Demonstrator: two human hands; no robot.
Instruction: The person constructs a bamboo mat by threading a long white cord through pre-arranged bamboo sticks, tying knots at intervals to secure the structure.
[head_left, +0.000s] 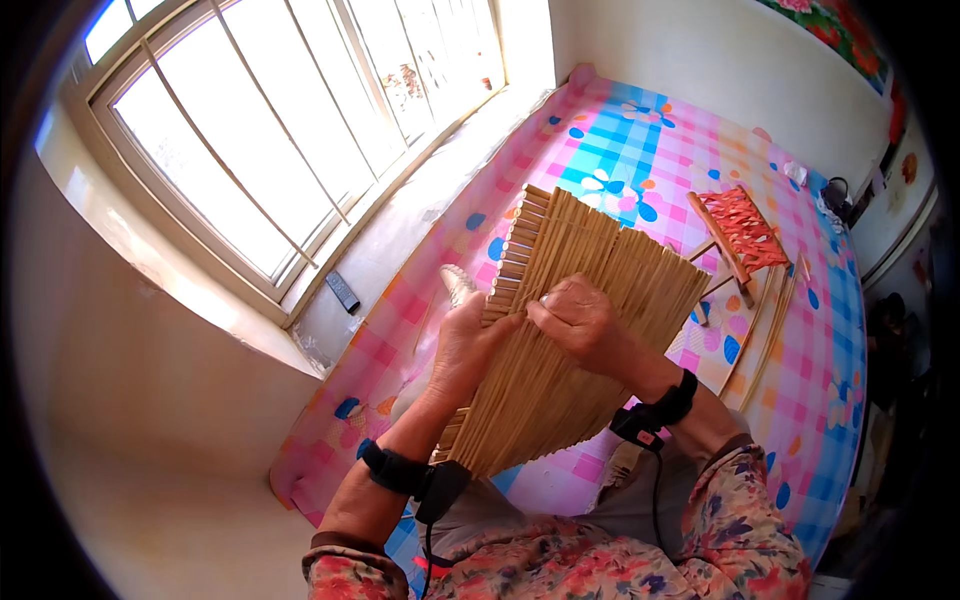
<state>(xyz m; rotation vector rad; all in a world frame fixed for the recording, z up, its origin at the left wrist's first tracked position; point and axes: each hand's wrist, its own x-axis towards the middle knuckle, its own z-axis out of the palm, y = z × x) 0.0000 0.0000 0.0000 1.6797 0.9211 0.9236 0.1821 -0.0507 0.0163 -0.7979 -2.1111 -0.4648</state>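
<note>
Nearest, 2 hands at a woven straw mat (590, 300) raised over the lap: left hand (465, 345) gripping its left edge, right hand (578, 318) pinching a strand on top. Beneath, checked pink-and-blue sheet (640, 140). Farther right, red woven frame (740, 230); left, dark remote (342, 291) on the windowsill (390, 240)

One reed mat (590, 300), two hands, left (465, 345) and right (580, 320), one red woven frame (740, 232), one remote (342, 291), two wrist straps (410, 478).
</note>
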